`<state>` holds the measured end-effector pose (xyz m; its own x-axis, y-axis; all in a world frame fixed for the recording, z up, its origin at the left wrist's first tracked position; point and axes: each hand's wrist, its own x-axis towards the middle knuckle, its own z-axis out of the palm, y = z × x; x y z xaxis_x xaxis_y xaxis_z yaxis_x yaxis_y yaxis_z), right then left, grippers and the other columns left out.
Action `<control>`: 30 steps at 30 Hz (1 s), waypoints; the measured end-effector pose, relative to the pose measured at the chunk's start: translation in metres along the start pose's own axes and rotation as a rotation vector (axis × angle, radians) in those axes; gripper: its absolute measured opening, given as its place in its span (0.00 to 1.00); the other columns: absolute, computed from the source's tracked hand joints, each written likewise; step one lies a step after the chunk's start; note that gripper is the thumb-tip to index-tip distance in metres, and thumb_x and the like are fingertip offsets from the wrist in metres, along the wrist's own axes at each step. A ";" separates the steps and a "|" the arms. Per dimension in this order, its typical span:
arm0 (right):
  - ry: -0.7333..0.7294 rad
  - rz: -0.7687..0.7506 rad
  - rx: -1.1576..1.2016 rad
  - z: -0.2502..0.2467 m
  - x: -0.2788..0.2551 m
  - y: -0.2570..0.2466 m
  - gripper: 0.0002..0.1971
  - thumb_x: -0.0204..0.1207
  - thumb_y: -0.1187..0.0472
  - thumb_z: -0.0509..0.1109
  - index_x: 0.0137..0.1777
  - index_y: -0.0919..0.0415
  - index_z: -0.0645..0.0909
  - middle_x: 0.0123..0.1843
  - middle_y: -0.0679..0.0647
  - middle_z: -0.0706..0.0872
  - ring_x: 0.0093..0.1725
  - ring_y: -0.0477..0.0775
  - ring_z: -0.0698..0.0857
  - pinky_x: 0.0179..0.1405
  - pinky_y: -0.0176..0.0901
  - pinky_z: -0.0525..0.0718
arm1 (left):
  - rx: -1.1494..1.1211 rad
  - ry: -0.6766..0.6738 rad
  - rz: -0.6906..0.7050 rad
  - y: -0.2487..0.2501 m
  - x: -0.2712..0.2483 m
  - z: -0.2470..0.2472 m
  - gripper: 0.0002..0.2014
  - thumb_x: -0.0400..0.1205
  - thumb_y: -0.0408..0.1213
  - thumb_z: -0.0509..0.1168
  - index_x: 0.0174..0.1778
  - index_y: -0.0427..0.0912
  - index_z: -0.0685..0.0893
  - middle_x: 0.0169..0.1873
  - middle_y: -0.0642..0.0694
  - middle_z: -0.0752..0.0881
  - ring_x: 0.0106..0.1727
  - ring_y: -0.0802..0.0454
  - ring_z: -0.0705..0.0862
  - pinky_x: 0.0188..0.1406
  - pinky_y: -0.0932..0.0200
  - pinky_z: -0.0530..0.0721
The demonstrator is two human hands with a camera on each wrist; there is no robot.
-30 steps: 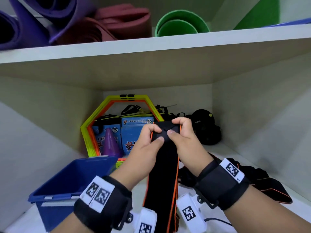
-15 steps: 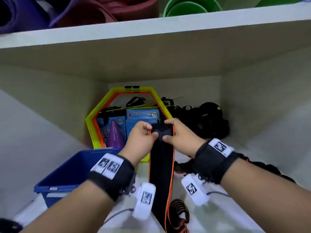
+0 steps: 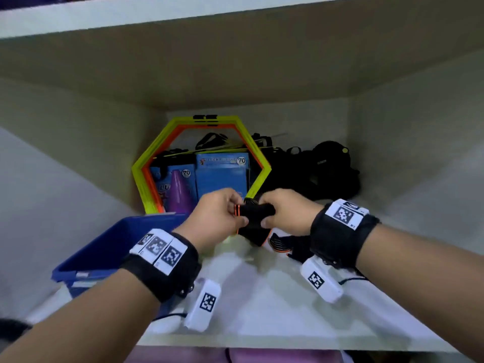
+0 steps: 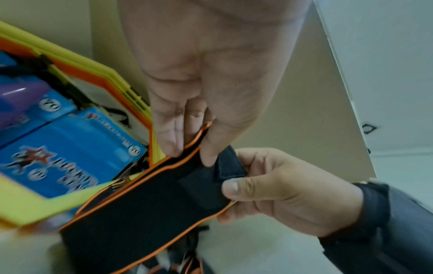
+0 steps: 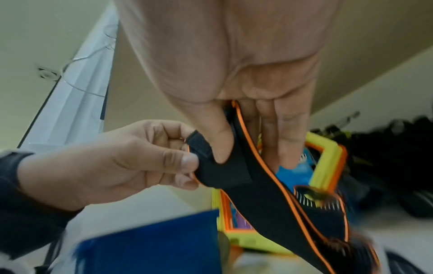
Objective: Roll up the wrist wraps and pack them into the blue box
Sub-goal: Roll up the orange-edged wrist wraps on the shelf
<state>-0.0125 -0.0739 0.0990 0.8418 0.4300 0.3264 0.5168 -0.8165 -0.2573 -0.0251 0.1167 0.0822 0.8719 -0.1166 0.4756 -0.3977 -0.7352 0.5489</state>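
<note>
Between both hands I hold a black wrist wrap [image 3: 255, 214] with orange trim, its top end rolled into a small bundle. My left hand [image 3: 239, 214] pinches the roll's left side and my right hand [image 3: 267, 217] pinches its right side. From the left wrist the left fingers [image 4: 171, 140] and thumb clamp the wrap [image 4: 152, 204] at its orange edge. The right wrist shows the right hand's thumb pressing the wrap [image 5: 257, 194], whose tail hangs down. The blue box [image 3: 112, 247] stands open, lower left of the hands. Another wrap [image 3: 281, 243] lies on the shelf under my right hand.
At the back stand a yellow and orange hexagon ring [image 3: 201, 124], blue card packs [image 3: 222, 176] and a purple cone [image 3: 180, 192]. A heap of black gear [image 3: 322, 174] fills the back right corner. The white shelf board [image 3: 262, 310] ends near me; another board hangs low overhead.
The roll has grown and the wrap's hanging tail has become much shorter. Both hands moved deeper into the shelf and lower, still holding the wrap.
</note>
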 end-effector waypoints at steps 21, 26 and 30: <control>-0.241 -0.043 0.131 0.104 -0.136 0.023 0.11 0.75 0.49 0.75 0.57 0.46 0.87 0.53 0.47 0.82 0.51 0.45 0.83 0.56 0.41 0.80 | 0.009 -0.264 0.121 -0.051 -0.155 0.066 0.08 0.74 0.46 0.77 0.45 0.51 0.88 0.44 0.57 0.86 0.46 0.62 0.84 0.49 0.66 0.80; -0.053 0.107 0.197 0.123 -0.139 0.022 0.13 0.83 0.52 0.67 0.38 0.54 0.76 0.36 0.50 0.79 0.36 0.49 0.77 0.39 0.48 0.74 | -0.007 -0.112 -0.102 -0.049 -0.153 0.077 0.12 0.81 0.46 0.71 0.33 0.46 0.84 0.23 0.56 0.79 0.30 0.63 0.78 0.30 0.72 0.70; 0.021 0.242 0.281 0.130 -0.135 0.018 0.15 0.82 0.53 0.68 0.38 0.61 0.76 0.29 0.57 0.82 0.28 0.50 0.73 0.33 0.47 0.73 | -0.001 -0.054 -0.218 -0.050 -0.147 0.092 0.21 0.82 0.47 0.69 0.28 0.37 0.78 0.19 0.49 0.71 0.25 0.53 0.68 0.29 0.56 0.69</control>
<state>-0.0966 -0.0970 -0.0681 0.9429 0.2271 0.2435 0.3285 -0.7544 -0.5684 -0.1072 0.1094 -0.0782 0.9513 0.0097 0.3080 -0.1981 -0.7464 0.6354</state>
